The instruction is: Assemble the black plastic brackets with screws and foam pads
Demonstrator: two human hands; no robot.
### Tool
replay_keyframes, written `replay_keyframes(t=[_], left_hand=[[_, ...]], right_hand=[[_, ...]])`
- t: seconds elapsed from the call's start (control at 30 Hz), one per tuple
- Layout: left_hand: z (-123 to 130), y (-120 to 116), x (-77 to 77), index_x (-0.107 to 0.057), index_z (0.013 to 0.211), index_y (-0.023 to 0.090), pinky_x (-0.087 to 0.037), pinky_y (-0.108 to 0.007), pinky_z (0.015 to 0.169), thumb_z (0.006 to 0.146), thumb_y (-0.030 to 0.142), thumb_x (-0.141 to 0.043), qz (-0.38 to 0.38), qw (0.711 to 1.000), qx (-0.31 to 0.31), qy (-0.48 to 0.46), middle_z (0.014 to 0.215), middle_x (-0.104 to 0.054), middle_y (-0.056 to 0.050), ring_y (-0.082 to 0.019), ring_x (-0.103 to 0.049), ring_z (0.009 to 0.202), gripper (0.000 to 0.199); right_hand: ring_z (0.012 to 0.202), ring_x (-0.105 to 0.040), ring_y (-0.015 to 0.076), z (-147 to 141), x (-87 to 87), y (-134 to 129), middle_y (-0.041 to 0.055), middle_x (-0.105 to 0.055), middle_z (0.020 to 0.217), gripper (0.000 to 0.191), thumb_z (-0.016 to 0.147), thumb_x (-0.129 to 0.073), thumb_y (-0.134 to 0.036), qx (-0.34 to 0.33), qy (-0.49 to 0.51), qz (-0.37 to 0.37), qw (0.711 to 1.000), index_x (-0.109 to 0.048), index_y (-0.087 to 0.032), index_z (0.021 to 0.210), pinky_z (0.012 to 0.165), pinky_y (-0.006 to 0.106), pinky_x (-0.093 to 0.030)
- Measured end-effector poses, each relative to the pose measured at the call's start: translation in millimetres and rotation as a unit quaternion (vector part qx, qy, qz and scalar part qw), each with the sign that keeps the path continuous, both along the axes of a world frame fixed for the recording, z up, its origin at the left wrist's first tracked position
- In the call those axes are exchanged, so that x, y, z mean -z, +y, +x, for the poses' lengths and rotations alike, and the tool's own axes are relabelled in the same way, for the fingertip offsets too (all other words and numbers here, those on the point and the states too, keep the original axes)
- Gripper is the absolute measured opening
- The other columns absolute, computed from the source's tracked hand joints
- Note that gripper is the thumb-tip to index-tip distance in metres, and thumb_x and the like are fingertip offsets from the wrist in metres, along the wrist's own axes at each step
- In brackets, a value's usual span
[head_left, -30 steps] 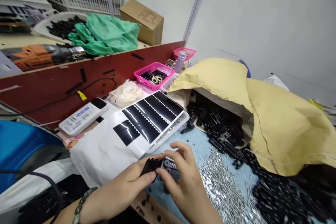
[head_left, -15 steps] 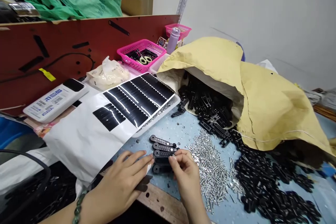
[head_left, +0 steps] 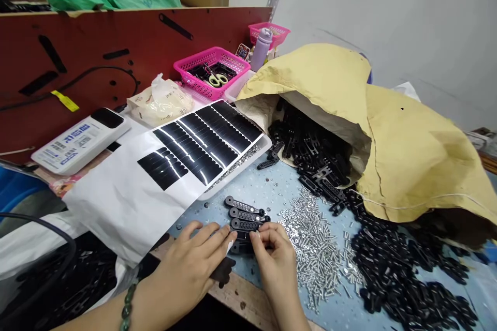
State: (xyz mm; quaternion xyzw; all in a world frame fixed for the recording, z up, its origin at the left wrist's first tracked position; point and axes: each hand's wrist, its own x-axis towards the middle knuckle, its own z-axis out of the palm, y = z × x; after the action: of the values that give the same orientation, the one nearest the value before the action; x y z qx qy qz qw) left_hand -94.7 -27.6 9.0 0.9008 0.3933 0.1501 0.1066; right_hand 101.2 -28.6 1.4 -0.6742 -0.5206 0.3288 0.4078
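Several black perforated links (head_left: 244,220) lie side by side in a short row on the pale blue mat (head_left: 248,186). My right hand (head_left: 274,261) pinches the lower part of this row between thumb and fingers. My left hand (head_left: 190,264) lies flat just left of it, with its fingertips against the row. A dark flat piece (head_left: 223,271) sticks out beneath the left hand, at the bench edge. Whether that hand grips it is hidden. The lowest links are partly covered by my fingers.
Loose silver screws and washers (head_left: 314,248) lie right of my hands, beside a heap of black parts (head_left: 404,264) spilling from a yellow sack (head_left: 419,155). Black pads on a white sheet (head_left: 116,212) lie to the left. A pink basket (head_left: 212,72) with scissors stands behind.
The view has swung down and right since the oldest frame. My hands have moved apart from the raised black strips to either side of the link row, now lying flat on the mat.
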Motion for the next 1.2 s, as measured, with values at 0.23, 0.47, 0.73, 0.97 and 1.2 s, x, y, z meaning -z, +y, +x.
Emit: replay_keyframes(t=[0.23, 0.47, 0.73, 0.97, 1.2], left_hand=[[1.1, -0.2, 5.3, -0.050, 0.135, 0.022, -0.026, -0.041, 0.097, 0.082, 0.029, -0.065, 0.008, 1.000, -0.004, 0.012, 0.130, -0.060, -0.004, -0.025, -0.050, 0.115, 0.055], [-0.9, 5.4, -12.8, -0.053, 0.131, 0.024, -0.030, -0.044, 0.100, 0.085, 0.014, -0.053, -0.055, 0.998, -0.004, -0.016, 0.132, -0.057, -0.003, -0.026, -0.047, 0.120, 0.048], [3.0, 10.5, -24.8, -0.033, 0.146, 0.026, -0.047, -0.035, 0.100, 0.093, 0.010, -0.037, -0.167, 0.978, -0.007, -0.128, 0.139, -0.050, -0.004, -0.022, -0.046, 0.126, 0.055], [-1.0, 10.1, -10.4, -0.034, 0.144, 0.027, -0.042, -0.037, 0.102, 0.099, 0.019, -0.034, -0.130, 0.982, -0.072, -0.117, 0.145, -0.045, -0.002, -0.022, -0.042, 0.131, 0.046], [2.0, 12.4, -0.5, -0.054, 0.129, 0.022, -0.030, -0.040, 0.096, 0.087, 0.011, -0.048, -0.011, 1.000, 0.011, -0.019, 0.134, -0.057, -0.002, -0.025, -0.048, 0.121, 0.044]], right_hand=[[0.051, -0.049, 0.0109, 3.5, -3.5, 3.4, 0.0018, -0.052, 0.075, 0.022, 0.079, -0.057, -0.024, -0.057, -0.120, -0.014, 0.991, -0.050, -0.019, 0.059, 0.050, 0.024, -0.041], [0.055, -0.049, 0.0150, 11.8, -12.0, 7.4, 0.0004, -0.049, 0.072, 0.029, 0.078, -0.068, -0.028, -0.089, -0.263, -0.026, 0.960, -0.044, -0.022, 0.062, 0.051, 0.027, -0.039], [0.083, -0.057, 0.0161, -4.5, -48.2, -3.6, 0.0018, -0.059, 0.095, 0.019, 0.090, -0.052, -0.016, -0.283, -0.045, 0.056, 0.956, -0.053, -0.026, 0.107, 0.075, 0.029, -0.048], [0.062, -0.057, 0.0142, 17.6, -25.5, 7.4, 0.0008, -0.059, 0.075, 0.013, 0.084, -0.063, -0.034, -0.079, 0.135, -0.024, 0.987, -0.066, -0.021, 0.086, 0.052, 0.025, -0.046], [0.056, -0.059, 0.0146, 13.2, 1.3, 17.6, 0.0000, -0.058, 0.064, 0.019, 0.078, -0.066, -0.036, -0.035, 0.160, -0.076, 0.984, -0.067, -0.019, 0.083, 0.046, 0.023, -0.047]])
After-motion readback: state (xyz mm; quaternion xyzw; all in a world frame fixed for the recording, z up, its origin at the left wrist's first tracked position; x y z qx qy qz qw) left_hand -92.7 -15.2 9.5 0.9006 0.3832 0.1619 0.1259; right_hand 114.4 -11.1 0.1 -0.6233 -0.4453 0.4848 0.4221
